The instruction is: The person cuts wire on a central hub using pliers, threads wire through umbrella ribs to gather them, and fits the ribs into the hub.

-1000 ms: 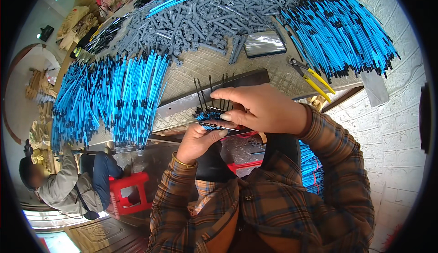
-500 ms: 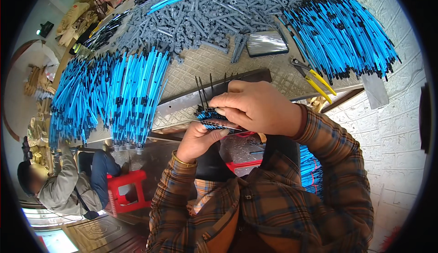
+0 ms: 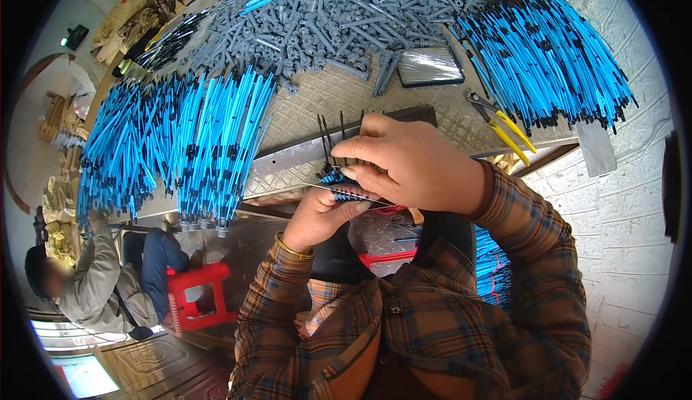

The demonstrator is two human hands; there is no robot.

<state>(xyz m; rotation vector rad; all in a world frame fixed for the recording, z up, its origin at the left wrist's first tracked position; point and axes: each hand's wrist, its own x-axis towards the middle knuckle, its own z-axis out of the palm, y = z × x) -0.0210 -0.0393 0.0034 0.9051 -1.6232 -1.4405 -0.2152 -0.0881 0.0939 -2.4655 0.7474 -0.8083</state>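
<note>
My left hand (image 3: 317, 216) is closed around a small bundle of thin blue-and-black rods (image 3: 331, 176), held over my lap at the table's front edge. Thin black tips (image 3: 324, 135) stick up out of the bundle. A fine silvery wire or pin runs across the bundle beside my left thumb. Just above, my right hand (image 3: 414, 162) has thumb and forefinger pinched together at the bundle's top. What lies between those fingertips is too small to make out, and the right hand covers part of the bundle.
Blue-and-black rods lie in heaps at the table's left (image 3: 209, 148) and right (image 3: 548, 54). Grey plastic fittings (image 3: 317, 29) are piled at the back, by a black tray (image 3: 432, 81) of silvery pins. Yellow-handled pliers (image 3: 508, 130) rest right. A person (image 3: 108, 285) sits left near a red stool (image 3: 205, 292).
Both hands keep nearly the same grip at the bundle, with slight finger movement. The whole view has shifted a little, and the seated person's arm has moved slightly.
</note>
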